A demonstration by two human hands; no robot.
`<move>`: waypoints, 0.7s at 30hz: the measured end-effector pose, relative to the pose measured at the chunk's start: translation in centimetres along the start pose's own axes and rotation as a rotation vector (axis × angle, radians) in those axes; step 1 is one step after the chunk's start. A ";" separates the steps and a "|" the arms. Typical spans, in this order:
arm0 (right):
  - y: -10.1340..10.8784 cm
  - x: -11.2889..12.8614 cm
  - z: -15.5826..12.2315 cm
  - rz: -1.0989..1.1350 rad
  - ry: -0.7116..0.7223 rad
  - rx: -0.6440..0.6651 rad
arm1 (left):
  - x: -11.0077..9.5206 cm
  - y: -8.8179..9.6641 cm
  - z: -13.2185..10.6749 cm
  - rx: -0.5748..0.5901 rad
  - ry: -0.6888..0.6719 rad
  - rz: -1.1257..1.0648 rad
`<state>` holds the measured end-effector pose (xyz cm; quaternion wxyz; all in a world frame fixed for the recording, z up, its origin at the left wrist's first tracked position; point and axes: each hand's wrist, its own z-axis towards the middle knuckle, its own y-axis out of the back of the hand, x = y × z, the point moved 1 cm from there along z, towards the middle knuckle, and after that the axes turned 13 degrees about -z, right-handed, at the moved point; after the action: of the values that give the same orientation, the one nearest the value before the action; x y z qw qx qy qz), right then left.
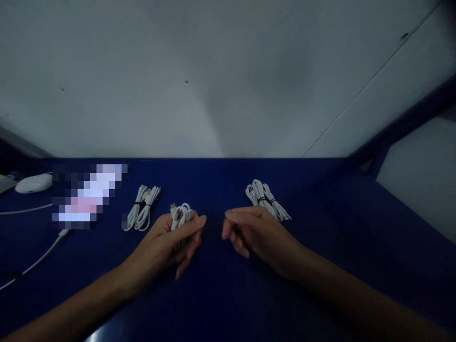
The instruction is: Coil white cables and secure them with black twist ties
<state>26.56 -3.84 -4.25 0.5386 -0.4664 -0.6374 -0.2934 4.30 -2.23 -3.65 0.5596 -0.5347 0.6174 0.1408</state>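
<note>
My left hand (180, 240) is closed around a coiled white cable (183, 212), thumb across the loops. The cable's metal plug sticks up beside the loops, and its lower part is hidden in my fingers. A short gap away, my right hand (245, 228) is pinched, thumb against the index finger. A tiny dark line shows at its fingertips, too small to name. Just beyond my right hand lie white cable bundles (265, 197) with black ties around them. Another white cable bundle (142, 206), also tied in black, rests on the table left of my left hand.
A lit phone (90, 192), blurred out, lies at the left with a white cord (42, 260) plugged into its near end. Farther left sits a white mouse-shaped object (33, 183). A pale wall (213, 95) rises behind the dark blue table (221, 304).
</note>
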 end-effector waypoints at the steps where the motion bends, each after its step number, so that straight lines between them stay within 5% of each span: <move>1: 0.1 0.0 0.0 0.004 0.001 -0.020 | -0.1 -0.1 -0.1 0.004 -0.001 -0.010; 9: 0.3 0.4 -0.1 -0.118 0.118 -0.185 | -0.1 -0.1 0.0 0.005 -0.058 -0.047; 16: -0.3 0.9 -0.4 -0.265 0.209 -0.203 | -0.1 -0.1 0.0 0.061 -0.042 0.005; 21: 0.2 1.2 -0.3 -0.316 0.178 -0.315 | 0.2 0.0 0.0 -0.081 -0.083 -0.081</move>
<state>26.86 -3.73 -3.07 0.4606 -0.4116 -0.5987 -0.5099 4.41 -2.33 -3.86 0.5677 -0.5750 0.5655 0.1649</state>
